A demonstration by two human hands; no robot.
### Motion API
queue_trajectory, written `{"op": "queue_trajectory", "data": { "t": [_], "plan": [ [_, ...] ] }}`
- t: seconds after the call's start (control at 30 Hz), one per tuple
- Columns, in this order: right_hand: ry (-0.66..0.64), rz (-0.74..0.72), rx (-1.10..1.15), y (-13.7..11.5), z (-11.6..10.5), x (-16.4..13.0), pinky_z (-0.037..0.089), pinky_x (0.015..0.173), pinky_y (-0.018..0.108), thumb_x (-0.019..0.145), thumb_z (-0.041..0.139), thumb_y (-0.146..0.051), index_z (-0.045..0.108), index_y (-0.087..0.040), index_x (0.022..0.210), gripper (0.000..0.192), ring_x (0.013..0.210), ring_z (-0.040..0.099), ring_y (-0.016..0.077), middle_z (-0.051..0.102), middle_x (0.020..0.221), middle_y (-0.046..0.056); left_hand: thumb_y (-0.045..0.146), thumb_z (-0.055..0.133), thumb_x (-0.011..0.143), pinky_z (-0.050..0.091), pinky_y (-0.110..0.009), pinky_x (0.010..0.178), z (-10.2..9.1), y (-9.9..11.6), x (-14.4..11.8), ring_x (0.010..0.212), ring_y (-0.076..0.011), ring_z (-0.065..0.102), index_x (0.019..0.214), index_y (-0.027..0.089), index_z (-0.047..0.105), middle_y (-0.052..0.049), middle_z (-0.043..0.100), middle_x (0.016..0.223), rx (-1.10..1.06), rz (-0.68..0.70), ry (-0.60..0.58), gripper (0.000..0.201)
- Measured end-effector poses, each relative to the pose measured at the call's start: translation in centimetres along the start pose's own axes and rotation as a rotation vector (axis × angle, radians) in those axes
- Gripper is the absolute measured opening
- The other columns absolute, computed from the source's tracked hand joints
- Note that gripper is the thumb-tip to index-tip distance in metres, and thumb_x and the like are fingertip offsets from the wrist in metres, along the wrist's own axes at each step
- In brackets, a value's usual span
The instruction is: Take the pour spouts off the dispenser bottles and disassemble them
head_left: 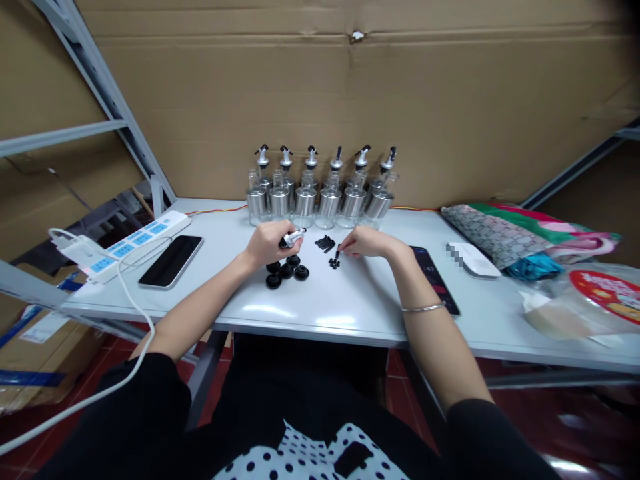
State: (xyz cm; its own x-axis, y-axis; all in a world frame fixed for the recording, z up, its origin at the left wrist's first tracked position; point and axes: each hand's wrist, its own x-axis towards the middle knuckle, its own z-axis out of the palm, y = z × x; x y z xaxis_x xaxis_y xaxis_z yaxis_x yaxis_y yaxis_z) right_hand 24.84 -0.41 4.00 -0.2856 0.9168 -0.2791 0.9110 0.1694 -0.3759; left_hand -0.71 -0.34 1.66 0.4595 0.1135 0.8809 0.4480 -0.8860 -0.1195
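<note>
My left hand (266, 243) is closed around a silver pourer spout (295, 235), which points to the right just above the table. Just below that hand lie several round black stoppers (287, 271). My right hand (365, 241) has its fingertips pinched on a small black piece (339, 253), low over the table. Beside those fingertips are a small group of black caps (334, 264) and a pile of thin black levers (325, 243). Behind both hands stand glass bottles with metal sleeves (306, 201); the back row carries silver pourer tops (311, 157).
To the left are a phone (171, 261) and a white power strip (135, 245), with a white cable beside my left arm. A second phone (436, 280) lies partly under my right forearm. A white device (473, 260), a patterned bag (525, 233) and a plastic-wrapped package (590, 300) sit right.
</note>
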Motion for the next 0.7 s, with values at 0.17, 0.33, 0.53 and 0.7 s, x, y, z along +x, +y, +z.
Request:
{"op": "queue_trajectory", "data": {
  "t": [0.17, 0.33, 0.53, 0.7],
  "plan": [
    [-0.013, -0.049, 0.025, -0.6, 0.2, -0.3, 0.047, 0.06, 0.023, 0.077, 0.052, -0.013, 0.071, -0.014, 0.072, 0.02, 0.058, 0.059, 0.0135, 0.067, 0.064, 0.004, 0.025, 0.056, 0.08, 0.037, -0.019, 0.048, 0.0, -0.1, -0.1, 0.046, -0.0076, 0.046, 0.071, 0.019, 0.046, 0.005, 0.051, 0.054, -0.01, -0.012, -0.01, 0.015],
    [-0.07, -0.057, 0.02, -1.3, 0.4, -0.2, 0.047, 0.061, 0.022, 0.075, 0.047, -0.008, 0.07, -0.011, 0.079, 0.024, 0.057, 0.06, 0.0122, 0.069, 0.068, 0.005, 0.025, 0.056, 0.08, 0.036, -0.019, 0.048, 0.0, -0.1, -0.1, 0.045, -0.0079, 0.046, 0.071, 0.019, 0.046, 0.005, 0.05, 0.054, -0.012, -0.008, -0.007, 0.014],
    [-0.064, -0.09, -0.001, -1.6, 0.7, 0.1, 0.045, 0.06, 0.022, 0.079, 0.044, -0.011, 0.069, -0.011, 0.076, 0.025, 0.055, 0.059, 0.0119, 0.069, 0.068, 0.006, 0.027, 0.054, 0.081, 0.037, -0.019, 0.048, 0.0, -0.1, -0.1, 0.046, -0.0079, 0.047, 0.071, 0.019, 0.047, 0.004, 0.051, 0.054, 0.019, -0.024, -0.036, 0.015],
    [-0.056, -0.103, 0.002, -1.3, 0.7, 0.1, 0.044, 0.061, 0.023, 0.081, 0.044, -0.013, 0.069, -0.011, 0.08, 0.025, 0.053, 0.056, 0.0117, 0.068, 0.066, 0.005, 0.028, 0.054, 0.081, 0.037, -0.019, 0.048, 0.0, -0.1, -0.1, 0.046, -0.0081, 0.047, 0.07, 0.019, 0.047, 0.004, 0.052, 0.054, 0.022, -0.023, -0.038, 0.016]
  ]
}}
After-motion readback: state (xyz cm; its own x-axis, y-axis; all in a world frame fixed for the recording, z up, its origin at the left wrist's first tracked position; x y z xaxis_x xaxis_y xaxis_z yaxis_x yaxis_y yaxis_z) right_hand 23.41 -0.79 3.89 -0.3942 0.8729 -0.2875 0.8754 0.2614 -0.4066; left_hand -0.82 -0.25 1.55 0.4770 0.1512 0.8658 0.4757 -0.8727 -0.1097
